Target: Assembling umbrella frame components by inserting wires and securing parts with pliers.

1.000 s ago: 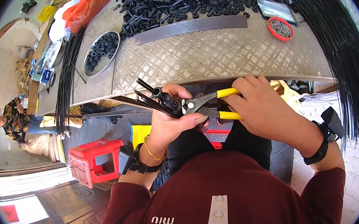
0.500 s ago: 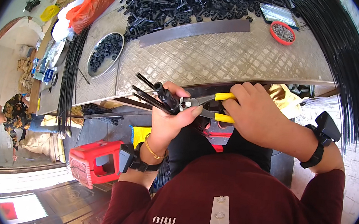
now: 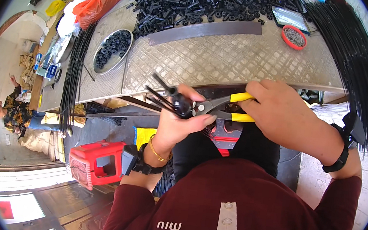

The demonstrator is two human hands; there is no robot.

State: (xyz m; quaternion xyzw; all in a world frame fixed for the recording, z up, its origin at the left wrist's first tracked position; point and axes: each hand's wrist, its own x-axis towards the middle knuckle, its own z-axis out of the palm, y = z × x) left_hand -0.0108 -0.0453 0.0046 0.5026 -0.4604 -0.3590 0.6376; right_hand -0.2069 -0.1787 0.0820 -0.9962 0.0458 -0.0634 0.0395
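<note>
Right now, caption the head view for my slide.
Right hand grips yellow-handled pliers beside black parts held in left hand.

Past the person's left hand and right hand, I'm seeing a broad lane over bare worktable. Farther off, a curved dark strip is lying across the way to the heaped black parts. An oval tray is blocking the left; a red bowl and drooping black rods are crowding the right.
</note>
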